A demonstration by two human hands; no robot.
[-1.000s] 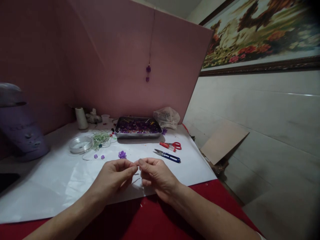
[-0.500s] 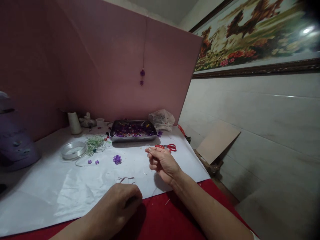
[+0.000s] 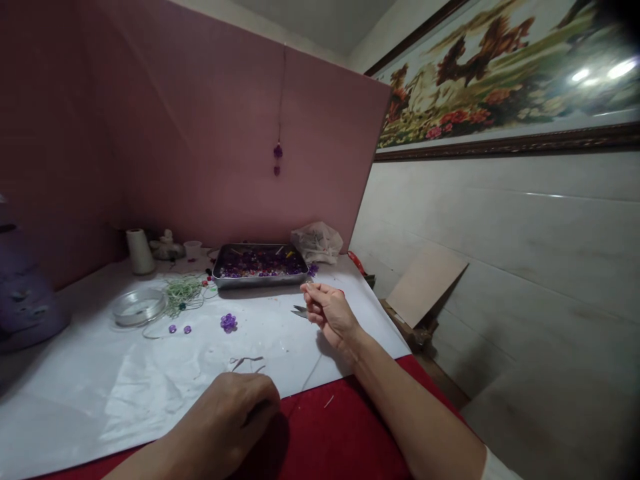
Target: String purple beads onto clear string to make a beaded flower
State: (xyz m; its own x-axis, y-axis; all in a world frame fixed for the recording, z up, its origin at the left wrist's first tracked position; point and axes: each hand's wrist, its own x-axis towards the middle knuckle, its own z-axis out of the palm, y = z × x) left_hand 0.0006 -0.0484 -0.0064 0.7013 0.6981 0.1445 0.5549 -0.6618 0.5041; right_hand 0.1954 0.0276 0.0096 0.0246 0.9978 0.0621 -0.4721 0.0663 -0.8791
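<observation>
My right hand is raised over the white sheet, thumb and forefinger pinched together. A thin thread shows faintly between my hands; its ends are hard to follow. My left hand is curled closed at the sheet's front edge, back of the hand up, and what its fingers hold is hidden. Scissors lie partly behind my right hand, only their blades showing. Left of that hand sits a purple bead cluster. Just beyond my left hand lie thin mauve strips.
A metal tray of purple beads stands at the back, beside a plastic bag. To the left are a spool of clear line, tangled green cord, a white thread cone and a purple bottle. A beaded strand hangs behind.
My right hand has moved slightly up and right, still pinched, and now covers the red scissor handles while the blades show. My left hand stays curled. The whole view has shifted a little.
</observation>
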